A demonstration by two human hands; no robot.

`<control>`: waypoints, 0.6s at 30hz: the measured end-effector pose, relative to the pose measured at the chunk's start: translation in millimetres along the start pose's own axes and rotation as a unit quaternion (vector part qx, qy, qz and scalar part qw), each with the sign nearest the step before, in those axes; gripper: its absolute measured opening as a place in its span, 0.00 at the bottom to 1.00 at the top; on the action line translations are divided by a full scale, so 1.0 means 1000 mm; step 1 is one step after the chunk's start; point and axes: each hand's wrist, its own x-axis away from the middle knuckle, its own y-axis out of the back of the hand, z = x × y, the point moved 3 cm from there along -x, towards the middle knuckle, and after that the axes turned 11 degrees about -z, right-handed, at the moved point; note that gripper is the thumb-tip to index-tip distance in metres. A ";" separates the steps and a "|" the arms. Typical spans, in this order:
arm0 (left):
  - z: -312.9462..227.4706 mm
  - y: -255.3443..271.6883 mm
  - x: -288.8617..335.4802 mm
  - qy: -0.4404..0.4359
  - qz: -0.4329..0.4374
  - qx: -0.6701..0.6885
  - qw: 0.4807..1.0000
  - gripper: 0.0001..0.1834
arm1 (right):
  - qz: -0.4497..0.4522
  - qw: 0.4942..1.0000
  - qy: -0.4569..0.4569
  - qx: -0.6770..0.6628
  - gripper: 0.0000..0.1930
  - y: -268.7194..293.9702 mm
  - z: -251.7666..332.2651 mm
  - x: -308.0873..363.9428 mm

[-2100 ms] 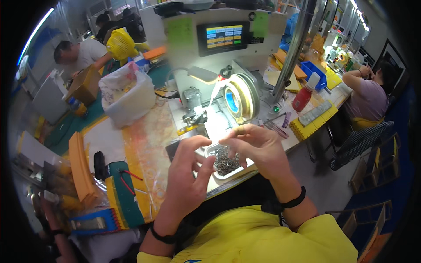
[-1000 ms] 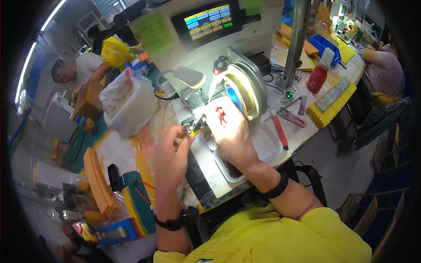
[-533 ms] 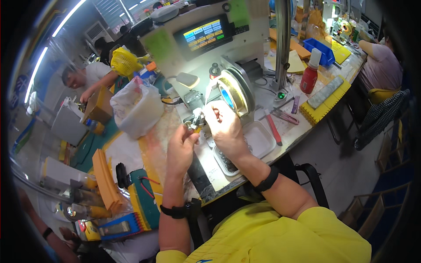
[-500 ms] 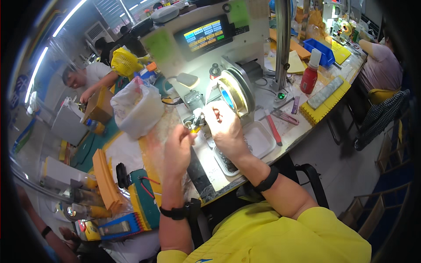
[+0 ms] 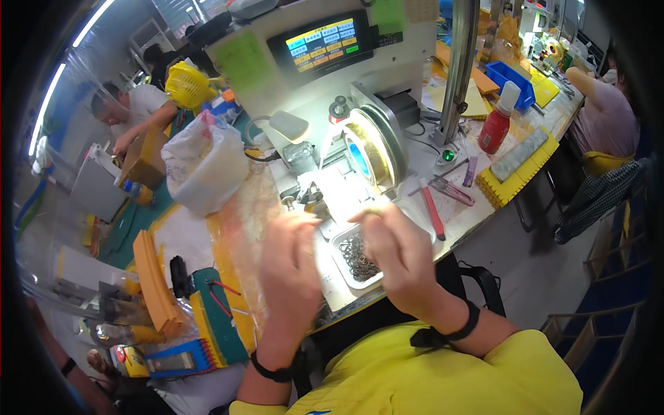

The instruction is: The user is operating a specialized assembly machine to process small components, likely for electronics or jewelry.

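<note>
The left hand (image 5: 292,256) is blurred, its fingers curled, left of the white tray (image 5: 361,284); whether it grasps anything I cannot tell. The right hand (image 5: 400,252) covers the tray's right part in view, fingertips drawn together; whether something sits between them is also unclear. The hands are apart. Small metal parts (image 5: 358,261) lie in the tray, near the table's (image 5: 462,220) near edge. Beyond stands the spool (image 5: 375,142), with the lamp (image 5: 289,126) to its left and the red bottle (image 5: 494,131) far right.
</note>
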 end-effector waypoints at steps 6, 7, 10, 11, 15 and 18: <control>-0.031 -0.072 -0.001 0.019 0.134 -0.017 0.991 0.12 | -0.024 0.997 0.075 -0.016 0.11 0.040 0.014 0.016; -0.027 -0.071 -0.004 -0.022 0.107 0.003 0.994 0.10 | -0.023 0.997 0.076 -0.019 0.11 0.043 0.015 0.018; -0.016 -0.039 -0.008 -0.075 -0.010 -0.004 0.997 0.06 | -0.031 0.997 0.065 0.032 0.12 0.062 0.011 0.023; -0.015 -0.023 -0.012 -0.056 -0.041 0.001 0.998 0.05 | -0.039 0.997 0.064 0.030 0.12 0.067 0.010 0.023; -0.005 0.012 -0.035 -0.128 -0.095 -0.075 0.984 0.05 | -0.004 1.000 -0.007 0.004 0.12 0.059 0.014 0.027; 0.020 0.012 -0.044 -0.172 -0.116 -0.136 0.969 0.03 | 0.043 0.998 0.048 0.008 0.11 0.046 0.020 0.027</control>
